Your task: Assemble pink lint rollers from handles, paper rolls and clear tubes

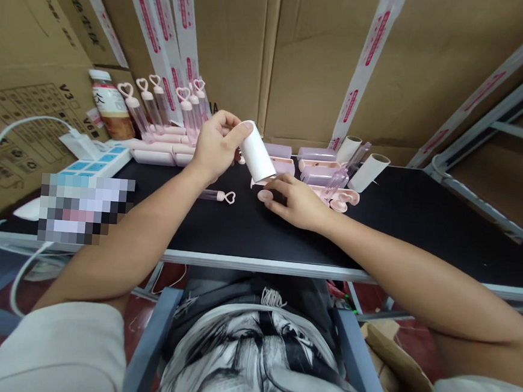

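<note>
My left hand point(214, 146) grips a white paper roll point(258, 153) by its upper end and holds it tilted above the black table point(422, 227). Just below the roll, my right hand point(295, 201) rests on the table with its fingertips on a small round pink cap point(265, 195). A clear tube with a pink heart end point(218, 196) lies on the table under my left wrist.
Pink and lilac holders point(318, 164), two more white rolls point(368, 172) and pink handles lie behind my hands. Several heart-topped tubes point(159, 112) stand at the back left beside a bottle point(111, 107). A power strip point(94, 162) and white cable sit left. Cardboard boxes point(435, 65) wall the back.
</note>
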`<state>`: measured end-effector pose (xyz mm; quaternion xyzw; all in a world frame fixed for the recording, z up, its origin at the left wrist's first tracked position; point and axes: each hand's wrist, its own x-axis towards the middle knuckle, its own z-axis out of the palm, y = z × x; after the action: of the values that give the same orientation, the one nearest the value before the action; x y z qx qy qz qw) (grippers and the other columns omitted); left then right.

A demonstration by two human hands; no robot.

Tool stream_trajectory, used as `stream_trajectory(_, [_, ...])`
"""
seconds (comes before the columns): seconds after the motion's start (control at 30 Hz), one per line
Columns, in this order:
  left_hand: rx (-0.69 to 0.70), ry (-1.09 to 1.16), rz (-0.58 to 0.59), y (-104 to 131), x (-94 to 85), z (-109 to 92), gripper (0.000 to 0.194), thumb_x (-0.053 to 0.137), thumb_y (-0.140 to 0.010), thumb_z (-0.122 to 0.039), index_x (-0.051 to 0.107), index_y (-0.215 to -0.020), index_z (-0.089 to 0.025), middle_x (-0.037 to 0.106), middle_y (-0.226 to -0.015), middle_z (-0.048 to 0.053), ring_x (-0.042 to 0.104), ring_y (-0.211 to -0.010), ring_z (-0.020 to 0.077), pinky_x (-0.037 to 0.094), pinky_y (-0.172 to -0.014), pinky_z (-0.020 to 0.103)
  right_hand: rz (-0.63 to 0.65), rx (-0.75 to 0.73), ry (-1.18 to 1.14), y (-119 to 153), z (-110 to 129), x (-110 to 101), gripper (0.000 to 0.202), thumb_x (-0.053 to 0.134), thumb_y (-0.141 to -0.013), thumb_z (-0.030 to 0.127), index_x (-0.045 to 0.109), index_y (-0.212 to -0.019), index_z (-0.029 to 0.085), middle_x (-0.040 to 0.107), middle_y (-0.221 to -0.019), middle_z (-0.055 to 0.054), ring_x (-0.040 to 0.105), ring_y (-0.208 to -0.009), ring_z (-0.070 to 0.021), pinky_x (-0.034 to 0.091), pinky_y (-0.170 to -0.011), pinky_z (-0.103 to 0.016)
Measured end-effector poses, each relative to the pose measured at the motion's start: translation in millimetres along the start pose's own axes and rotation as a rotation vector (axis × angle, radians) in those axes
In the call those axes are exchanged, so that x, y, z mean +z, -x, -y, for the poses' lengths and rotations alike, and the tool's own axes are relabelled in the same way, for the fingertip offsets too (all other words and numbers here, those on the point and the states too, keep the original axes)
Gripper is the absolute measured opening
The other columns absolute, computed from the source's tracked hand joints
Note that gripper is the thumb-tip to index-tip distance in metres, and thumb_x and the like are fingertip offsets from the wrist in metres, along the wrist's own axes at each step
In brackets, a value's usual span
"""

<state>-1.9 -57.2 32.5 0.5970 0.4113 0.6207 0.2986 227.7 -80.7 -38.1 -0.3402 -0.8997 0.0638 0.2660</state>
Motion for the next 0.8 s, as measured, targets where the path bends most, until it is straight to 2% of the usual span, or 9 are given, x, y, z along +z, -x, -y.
stream_trajectory(0.1, [-0.077,0.012,-0.021,-1,2.0,0,0.031,0.074,-0.092,-0.044,0.052,-0.088,-0.023,0.052,-0.065,-0.004,0.049,-0.045,0.0099,0.03,-0.043,0.023,0.049,-0.006,0.011,-1,-1,4,0.052,0.072,-0.101,0.038,0.068,-0.148,0.016,0.069,-0.144,-0.02,0.072,-0.128,-0.0349,0.057,-0.109,-0.05])
stream_trajectory(0.17, [-0.125,0.023,-0.028,-1,2.6,2,0.031,0.073,-0.093,-0.046,0.052,-0.088,-0.024,0.052,-0.064,-0.004,0.049,-0.043,0.01,0.029,-0.041,0.022,0.104,-0.028,0.018,-3,-2,5,0.05,0.067,-0.104,0.038,0.068,-0.149,0.016,0.071,-0.143,-0.02,0.071,-0.131,-0.0347,0.056,-0.111,-0.049])
stream_trajectory(0.33, [-0.177,0.056,-0.008,-3,1.8,7,0.037,0.073,-0.093,-0.055,0.052,-0.092,-0.024,0.051,-0.062,-0.005,0.052,-0.043,0.01,0.03,-0.04,0.02,0.192,-0.049,0.017,-4,-2,3,0.028,0.062,-0.106,0.027,0.08,-0.125,0.017,0.078,-0.126,-0.016,0.074,-0.119,-0.0319,0.058,-0.106,-0.047])
stream_trajectory(0.53, [-0.185,0.081,-0.013,-3,2.4,6,0.034,0.072,-0.093,-0.051,0.051,-0.091,-0.024,0.053,-0.061,-0.006,0.051,-0.041,0.0096,0.029,-0.038,0.02,0.221,-0.036,-0.019,0,4,-3,0.012,0.073,-0.1,0.028,0.079,-0.102,0.018,0.075,-0.107,-0.012,0.072,-0.1,-0.0268,0.056,-0.092,-0.039])
stream_trajectory(0.67, [-0.21,0.114,-0.026,-2,2.6,6,0.037,0.071,-0.093,-0.055,0.051,-0.096,-0.025,0.054,-0.062,-0.007,0.053,-0.041,0.0092,0.03,-0.038,0.019,0.182,-0.031,-0.007,1,10,-7,0.008,0.074,-0.095,0.024,0.07,-0.091,0.018,0.07,-0.095,-0.008,0.066,-0.089,-0.023,0.052,-0.084,-0.034])
stream_trajectory(0.73, [-0.217,0.135,-0.031,-3,2.0,6,0.04,0.073,-0.092,-0.057,0.05,-0.101,-0.026,0.054,-0.064,-0.007,0.054,-0.042,0.0097,0.033,-0.038,0.02,0.128,-0.038,0.002,2,11,-7,0.003,0.07,-0.093,0.021,0.069,-0.093,0.019,0.067,-0.092,-0.007,0.064,-0.087,-0.0219,0.052,-0.083,-0.033])
stream_trajectory(0.8, [-0.223,0.161,-0.024,-3,1.2,5,0.043,0.075,-0.091,-0.058,0.049,-0.106,-0.027,0.055,-0.066,-0.007,0.057,-0.044,0.0104,0.036,-0.04,0.021,0.058,-0.065,-0.015,3,10,-5,0.009,0.067,-0.091,0.018,0.071,-0.099,0.018,0.066,-0.093,-0.007,0.063,-0.086,-0.0212,0.053,-0.085,-0.033])
